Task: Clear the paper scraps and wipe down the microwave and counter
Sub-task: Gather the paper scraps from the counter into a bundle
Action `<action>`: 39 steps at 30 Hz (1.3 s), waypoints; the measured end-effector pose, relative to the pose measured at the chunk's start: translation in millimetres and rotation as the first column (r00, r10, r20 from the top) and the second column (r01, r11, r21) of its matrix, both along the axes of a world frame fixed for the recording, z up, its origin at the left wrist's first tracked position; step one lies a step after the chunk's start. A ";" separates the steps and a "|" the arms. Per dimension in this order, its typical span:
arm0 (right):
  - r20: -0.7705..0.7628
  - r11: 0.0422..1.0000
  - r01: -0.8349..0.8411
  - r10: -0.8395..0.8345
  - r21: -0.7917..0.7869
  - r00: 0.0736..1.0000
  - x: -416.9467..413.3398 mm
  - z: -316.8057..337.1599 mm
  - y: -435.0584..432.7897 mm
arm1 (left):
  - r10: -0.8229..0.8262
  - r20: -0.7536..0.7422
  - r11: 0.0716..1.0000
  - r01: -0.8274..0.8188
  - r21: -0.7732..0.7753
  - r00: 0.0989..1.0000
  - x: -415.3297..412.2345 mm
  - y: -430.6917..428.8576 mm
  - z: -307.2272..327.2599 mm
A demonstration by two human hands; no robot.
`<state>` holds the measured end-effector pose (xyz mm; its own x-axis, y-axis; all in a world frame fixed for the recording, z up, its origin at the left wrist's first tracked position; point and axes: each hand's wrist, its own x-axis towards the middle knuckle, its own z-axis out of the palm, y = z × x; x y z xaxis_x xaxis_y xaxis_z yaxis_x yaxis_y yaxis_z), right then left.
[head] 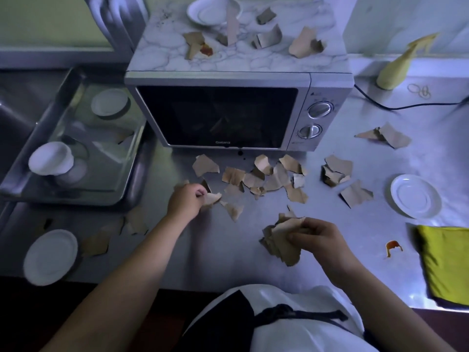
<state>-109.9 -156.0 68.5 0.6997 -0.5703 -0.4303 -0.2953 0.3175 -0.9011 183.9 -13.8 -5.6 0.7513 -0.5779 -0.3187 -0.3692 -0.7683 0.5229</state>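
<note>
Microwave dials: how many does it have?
2. The upper dial and the lower dial sit one above the other on the right-hand control panel of the microwave; none looks hidden.

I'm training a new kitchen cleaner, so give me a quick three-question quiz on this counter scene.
1. True or false: paper scraps lie on top of the microwave.
2. Which hand holds the bundle of scraps? A) left B) right
3. Fill in: the sauce stain on the counter sits just left of the yellow ____.
Key: 1 true; 2 B, the right hand; 3 cloth.
</note>
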 end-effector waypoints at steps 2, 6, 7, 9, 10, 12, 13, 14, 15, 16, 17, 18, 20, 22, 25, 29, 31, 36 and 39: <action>0.034 1.000 -0.019 0.018 0.014 0.999 -4.5 0.2 -3.7 | 0.064 -0.061 0.996 -0.068 -0.066 0.996 -10.8 0.4 14.3; 0.126 0.988 -0.122 0.110 0.091 0.986 -5.4 -2.3 -10.6 | 0.150 -0.319 0.931 -0.242 -0.274 0.936 -57.7 6.3 48.0; 0.148 0.983 -0.138 0.120 0.123 0.982 -3.2 -2.8 -10.9 | 0.151 -0.370 0.919 -0.268 -0.289 0.917 -73.2 7.7 54.6; 0.192 0.966 -0.161 0.122 0.203 0.974 2.7 -4.4 -9.5 | 0.151 -0.461 0.893 -0.320 -0.315 0.874 -103.7 8.1 64.5; 0.214 0.953 -0.182 0.131 0.241 0.968 6.0 -5.5 -8.8 | 0.156 -0.507 0.873 -0.359 -0.332 0.848 -117.8 7.3 68.1; 0.245 0.932 -0.221 0.152 0.286 0.957 12.0 -7.7 -7.6 | 0.170 -0.592 0.825 -0.442 -0.352 0.788 -141.5 6.4 74.8; 0.242 0.927 -0.223 0.152 0.301 0.958 14.3 -8.7 -7.6 | 0.176 -0.630 0.798 -0.484 -0.359 0.756 -150.8 7.2 77.5; 0.235 0.923 -0.224 0.154 0.313 0.960 16.3 -9.2 -7.6 | 0.182 -0.663 0.769 -0.525 -0.364 0.726 -158.3 9.2 79.9; 0.227 0.920 -0.226 0.157 0.321 0.961 17.8 -10.3 -7.8 | 0.187 -0.685 0.745 -0.556 -0.368 0.704 -164.0 12.4 81.6; 0.226 0.913 -0.237 0.167 0.331 0.960 18.6 -11.3 -7.3 | 0.190 -0.698 0.729 -0.575 -0.370 0.690 -168.7 16.2 83.2; 0.223 0.907 -0.246 0.176 0.342 0.959 19.2 -12.5 -6.0 | 0.194 -0.706 0.722 -0.587 -0.368 0.681 -172.7 20.0 84.7; 0.219 0.898 -0.257 0.187 0.356 0.958 19.7 -13.3 -4.3 | 0.195 -0.719 0.716 -0.597 -0.361 0.668 -176.1 23.7 86.0; 0.211 0.882 -0.280 0.213 0.379 0.954 20.1 -15.2 0.7 | 0.183 -0.760 0.691 -0.631 -0.352 0.624 -183.5 30.9 87.1; 0.205 0.876 -0.311 0.249 0.369 0.947 20.3 -16.6 6.2 | 0.184 -0.775 0.666 -0.657 -0.355 0.605 -190.9 39.3 87.9; 0.178 0.883 -0.363 0.322 0.299 0.930 22.6 -17.4 12.0 | 0.207 -0.768 0.658 -0.667 -0.349 0.606 -200.8 55.7 90.2; 0.193 0.819 -0.503 0.465 0.278 0.864 25.5 -14.7 17.9 | 0.215 -0.779 0.661 -0.674 -0.328 0.590 -210.3 75.5 93.9; 0.213 0.788 -0.555 0.513 0.266 0.832 25.4 -13.5 21.5 | 0.220 -0.783 0.651 -0.685 -0.327 0.582 -213.5 83.3 93.5; 0.172 0.820 -0.540 0.513 0.191 0.841 33.3 -15.7 34.6 | 0.182 -0.773 0.674 -0.649 -0.352 0.608 -208.3 103.6 93.5; 0.128 0.845 -0.516 0.502 0.141 0.856 47.2 -15.6 48.5 | 0.098 -0.809 0.626 -0.668 -0.402 0.579 -201.0 119.0 94.3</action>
